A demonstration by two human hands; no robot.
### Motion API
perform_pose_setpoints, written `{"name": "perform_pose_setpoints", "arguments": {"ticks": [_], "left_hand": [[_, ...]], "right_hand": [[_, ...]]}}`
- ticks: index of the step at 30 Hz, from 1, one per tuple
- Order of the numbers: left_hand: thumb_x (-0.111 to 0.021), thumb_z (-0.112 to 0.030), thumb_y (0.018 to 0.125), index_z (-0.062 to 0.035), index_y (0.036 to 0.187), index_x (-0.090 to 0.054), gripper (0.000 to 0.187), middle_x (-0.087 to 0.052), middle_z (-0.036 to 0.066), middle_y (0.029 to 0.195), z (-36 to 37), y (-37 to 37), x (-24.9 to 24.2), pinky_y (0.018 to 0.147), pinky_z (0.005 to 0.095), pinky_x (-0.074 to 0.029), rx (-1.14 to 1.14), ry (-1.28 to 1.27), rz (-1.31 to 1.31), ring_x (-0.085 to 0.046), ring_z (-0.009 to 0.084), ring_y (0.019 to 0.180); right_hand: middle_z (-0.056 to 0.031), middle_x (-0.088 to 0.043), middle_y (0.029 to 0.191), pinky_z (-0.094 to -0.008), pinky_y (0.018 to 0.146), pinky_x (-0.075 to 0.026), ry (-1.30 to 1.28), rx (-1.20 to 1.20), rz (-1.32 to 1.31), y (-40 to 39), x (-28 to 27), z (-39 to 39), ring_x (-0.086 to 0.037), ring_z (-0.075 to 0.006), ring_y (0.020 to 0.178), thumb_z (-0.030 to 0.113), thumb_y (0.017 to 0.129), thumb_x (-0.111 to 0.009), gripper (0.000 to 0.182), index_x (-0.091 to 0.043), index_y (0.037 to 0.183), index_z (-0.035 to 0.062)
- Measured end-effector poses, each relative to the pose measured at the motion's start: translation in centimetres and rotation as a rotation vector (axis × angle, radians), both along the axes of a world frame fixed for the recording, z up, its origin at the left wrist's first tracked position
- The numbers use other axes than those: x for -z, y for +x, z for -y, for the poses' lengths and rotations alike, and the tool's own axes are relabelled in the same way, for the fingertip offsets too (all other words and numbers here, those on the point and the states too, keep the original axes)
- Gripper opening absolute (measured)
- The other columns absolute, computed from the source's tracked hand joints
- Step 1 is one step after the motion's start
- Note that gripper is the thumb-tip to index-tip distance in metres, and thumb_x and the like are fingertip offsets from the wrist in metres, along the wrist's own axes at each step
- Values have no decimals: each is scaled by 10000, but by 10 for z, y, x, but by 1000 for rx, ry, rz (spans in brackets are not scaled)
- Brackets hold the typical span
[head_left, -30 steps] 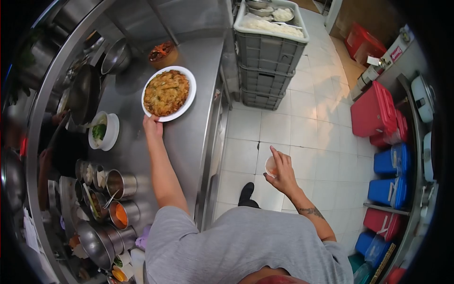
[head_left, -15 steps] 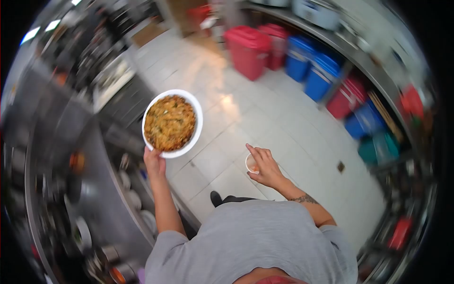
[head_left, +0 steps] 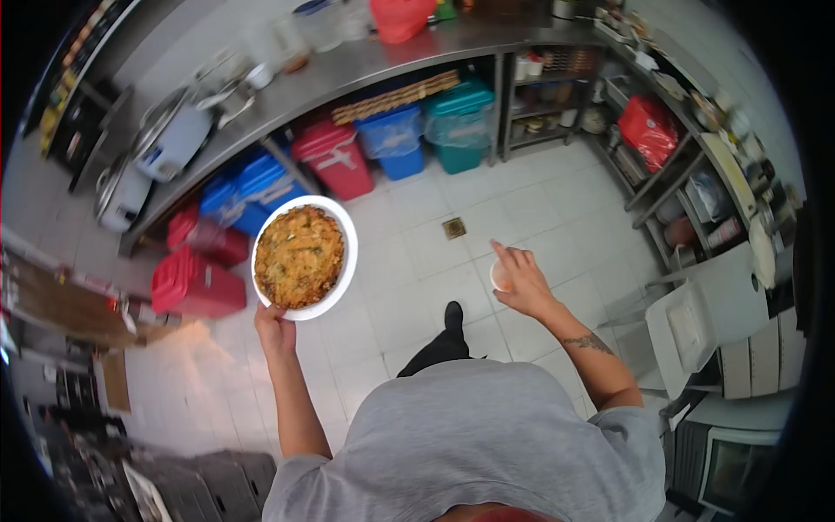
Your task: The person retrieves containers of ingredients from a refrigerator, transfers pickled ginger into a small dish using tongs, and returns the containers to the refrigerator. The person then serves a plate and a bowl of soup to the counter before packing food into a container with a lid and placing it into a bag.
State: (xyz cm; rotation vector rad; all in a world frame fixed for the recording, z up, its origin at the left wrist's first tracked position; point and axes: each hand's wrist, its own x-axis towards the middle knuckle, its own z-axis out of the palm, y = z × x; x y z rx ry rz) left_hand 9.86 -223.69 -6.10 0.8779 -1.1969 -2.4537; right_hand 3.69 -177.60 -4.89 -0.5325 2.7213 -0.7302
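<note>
The left hand (head_left: 275, 328), left of centre in the frame, is closed on the near rim of a white plate (head_left: 343, 277), thumb over the edge and the fingers out of sight beneath it. The plate extends up and away from that hand, carried level in the air over the tiled floor (head_left: 409, 252), and a round, browned fried pancake (head_left: 299, 257) fills nearly all of it. Being round, plate and pancake have no long axis to speak of; what matters is that the whole load sits beyond the fingers, held by one edge only.

The right hand (head_left: 523, 282), right of centre and about level with the plate, is curled around a small pale cup (head_left: 497, 277), with the forefinger sticking up past its rim. I cannot see into the cup. The two hands are well apart, with the person's dark shoe (head_left: 453, 316) on the floor between them.

Further out, in the upper left, red bins (head_left: 197, 283) and blue bins (head_left: 261, 178) stand beneath a steel counter (head_left: 365, 59). Open shelves (head_left: 687, 165) with jars and a red bag run along the right side of the frame.
</note>
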Motion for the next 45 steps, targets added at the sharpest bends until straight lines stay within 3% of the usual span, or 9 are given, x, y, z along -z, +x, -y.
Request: {"name": "perform_pose_setpoints", "arguments": {"ticks": [1,2,6,12,15,21,30,38,45], "left_hand": [[-371,117,591,99,1195,-403,605,-513,197,1182,-64,2,-54,986,398,-402,25,-10,27,-509,302,1114],[-376,117,588,96,1198,-403,611,-517,196,1178,-94,-48,-51,992,400,-395,97,24,5,-514,296,1109],[-379,111,580,92,1189,-413,610,-517,200,1179,-171,-210,2,1012,398,-376,157,58,28,-505,304,1125],[-371,121,569,100,1153,-426,586,-509,202,1178,-330,-449,27,1017,405,-372,392,234,-121,-501,319,1122],[-369,122,563,106,1128,-436,568,-509,200,1168,-382,-549,94,1009,409,-382,323,216,-111,-502,319,1118],[-372,127,557,118,1032,-470,485,-538,185,1087,-501,-699,84,951,391,-436,278,290,-144,-539,311,1047],[-356,131,564,113,1022,-470,472,-532,215,1074,-517,-909,152,901,484,-474,154,231,-83,-552,363,1022],[-340,153,580,60,1021,-450,464,-526,175,1014,-498,-1116,218,793,439,-508,-6,82,-54,-559,330,924],[-362,114,609,45,836,-490,270,-527,160,896,-470,-1275,264,686,413,-531,-172,-13,61,-552,287,766]], "right_hand": [[-154,-454,1168,-408,935,-393,-9,34,28,9,-43,-64,-418,-361,1052,116,606,-716,916,-253,1397,129],[-155,-452,1175,-408,934,-395,2,108,25,-15,-54,-105,-418,-361,1052,117,605,-720,923,-250,1399,133],[-162,-446,1197,-416,933,-405,57,246,70,-126,-9,-179,-415,-357,1077,120,591,-741,959,-240,1408,154],[-170,-444,1205,-424,943,-404,127,467,-46,-236,-41,-295,-421,-362,1070,140,582,-743,966,-243,1408,153],[-172,-445,1204,-427,950,-399,116,435,-3,-336,19,-335,-419,-368,1073,141,582,-739,965,-241,1408,151],[-172,-449,1200,-433,933,-395,113,319,-131,-500,14,-437,-416,-375,1065,145,588,-733,957,-236,1406,147],[-166,-458,1151,-423,917,-388,3,41,-210,-822,69,-435,-419,-374,1039,165,607,-730,935,-233,1398,125],[-156,-464,1139,-414,929,-394,2,-18,-135,-1079,158,-362,-422,-354,1041,167,629,-712,916,-229,1407,143],[-166,-479,1168,-418,959,-376,-28,-71,-114,-1236,218,-295,-429,-355,1095,147,608,-697,890,-273,1390,124]]}}
